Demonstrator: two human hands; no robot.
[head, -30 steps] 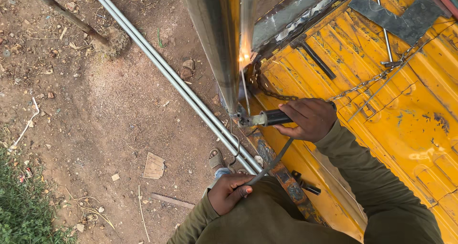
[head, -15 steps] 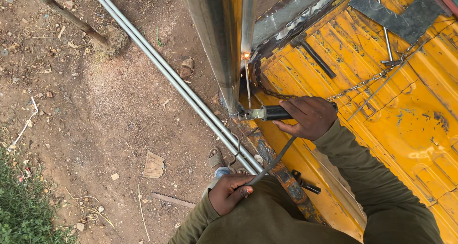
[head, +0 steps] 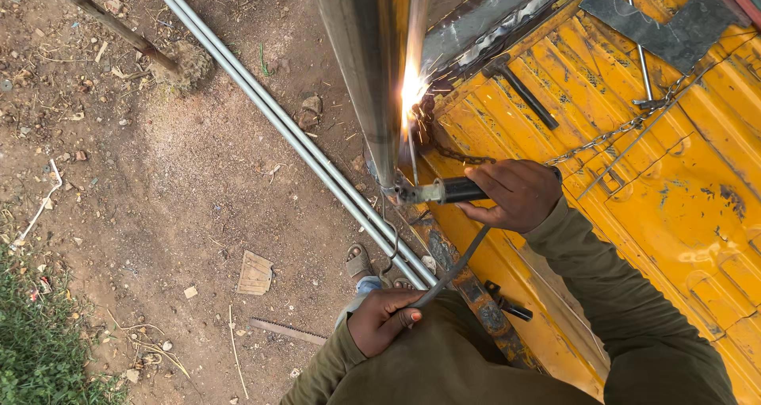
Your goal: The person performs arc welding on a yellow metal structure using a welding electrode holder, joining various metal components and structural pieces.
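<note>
Head view: bright arc flaring at the steel post (head: 361,80), right where it meets the yellow truck bed (head: 634,183). The right hand (head: 515,192) is just beside the post's foot, its grip wrapped tight around the black electrode holder (head: 444,190), the thin rod rising from it to the spark. Below the post, the left hand (head: 384,319) pinches the dark cable (head: 456,269) trailing from the holder. That holder looks rigid and fairly light; the insulated handle is the place to grasp, since the rod end runs hot. Two grey pipes (head: 277,124) lie left of the post on the dirt.
</note>
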